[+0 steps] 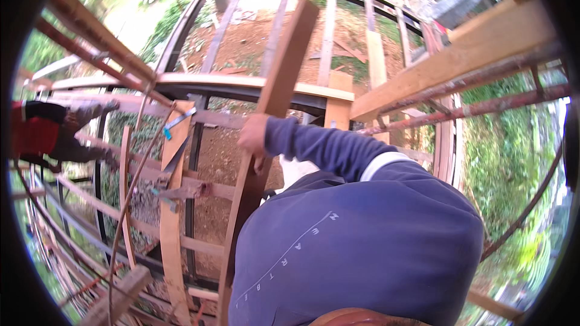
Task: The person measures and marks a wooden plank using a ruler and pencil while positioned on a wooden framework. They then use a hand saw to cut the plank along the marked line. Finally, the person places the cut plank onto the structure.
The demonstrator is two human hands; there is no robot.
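Observation:
My right hand (252, 135) is closed around a long brown wooden beam (284, 66). The beam runs from the far middle down past the left side of my body, its near end reaching the lower edge. My dark blue sleeve (320, 145) stretches leftward from the right shoulder to the grip. My left hand is not visible. Left of the beam, a light plank (171, 235) lies across the framing. Near its far end rests a metal tool with teal ends (179, 123), and a dark triangular blade (175, 160) lies just below it.
Dark metal frames with wooden slats (331, 30) stand ahead over brown soil (248, 42). A thick timber (459, 54) and rusty pipes (477, 105) cross the right side. At far left is another person in red (36, 136). A rough timber block (121, 296) sits lower left.

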